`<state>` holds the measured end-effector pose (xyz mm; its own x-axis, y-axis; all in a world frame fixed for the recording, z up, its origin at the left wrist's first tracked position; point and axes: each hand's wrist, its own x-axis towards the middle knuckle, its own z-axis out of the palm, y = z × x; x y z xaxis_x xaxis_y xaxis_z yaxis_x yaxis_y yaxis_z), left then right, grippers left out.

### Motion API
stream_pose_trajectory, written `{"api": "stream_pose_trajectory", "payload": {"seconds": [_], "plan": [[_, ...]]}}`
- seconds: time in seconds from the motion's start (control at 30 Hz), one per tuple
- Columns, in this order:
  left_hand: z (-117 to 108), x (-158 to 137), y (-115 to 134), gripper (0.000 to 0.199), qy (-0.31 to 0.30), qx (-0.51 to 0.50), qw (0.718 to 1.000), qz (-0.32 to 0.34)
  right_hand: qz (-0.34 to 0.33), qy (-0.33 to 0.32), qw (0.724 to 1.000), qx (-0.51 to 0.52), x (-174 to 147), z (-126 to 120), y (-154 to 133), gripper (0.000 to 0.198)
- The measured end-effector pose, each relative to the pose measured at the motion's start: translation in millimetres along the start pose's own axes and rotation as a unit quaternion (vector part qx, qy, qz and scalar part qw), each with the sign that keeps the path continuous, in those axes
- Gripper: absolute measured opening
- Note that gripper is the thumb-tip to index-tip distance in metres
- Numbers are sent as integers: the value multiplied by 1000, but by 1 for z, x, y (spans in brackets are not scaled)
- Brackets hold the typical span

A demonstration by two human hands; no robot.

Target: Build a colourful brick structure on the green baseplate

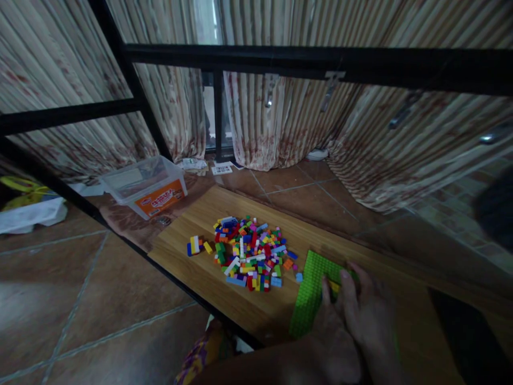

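Striped curtains [304, 107] hang across the far side of the room I am watching, behind a black frame [300, 60], and brown tiles [132, 283] cover the floor. The wooden worktop [200, 214] runs from the middle of my view toward the lower right. Near its far left end I see a clear box [146, 187] with an orange label. On the wood lies a loose heap of bricks [248, 254] in many colours, with a small stack [195, 245] just to its left.

The green plate [310, 283] lies flat on the worktop, to the right of the heap and partly covered by both hands. A blue brick [299, 277] sits just beside its left edge. My view of the left hand [334, 326] shows a finger reaching down to a yellow brick [334, 287] on the plate; the right hand [372, 305] is beside it, thumb near that same brick, fingers bent over the plate's far edge. How far open either hand is, or whether it grips anything, I cannot tell (the light is dim and the fingers hide what lies under them)
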<state>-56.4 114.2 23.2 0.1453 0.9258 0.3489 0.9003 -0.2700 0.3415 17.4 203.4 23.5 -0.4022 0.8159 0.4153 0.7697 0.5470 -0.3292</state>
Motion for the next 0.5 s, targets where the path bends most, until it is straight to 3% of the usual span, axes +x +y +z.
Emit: {"api": "stream_pose_trajectory", "payload": {"seconds": [0.3, 0.5], "plan": [[2, 4, 6, 67, 21, 12, 998, -51, 16, 13, 998, 55, 1, -14, -3, 63], [-6, 3, 7, 64, 11, -8, 1000, -8, 22, 36, 997, 66, 0, -21, -9, 61]]}}
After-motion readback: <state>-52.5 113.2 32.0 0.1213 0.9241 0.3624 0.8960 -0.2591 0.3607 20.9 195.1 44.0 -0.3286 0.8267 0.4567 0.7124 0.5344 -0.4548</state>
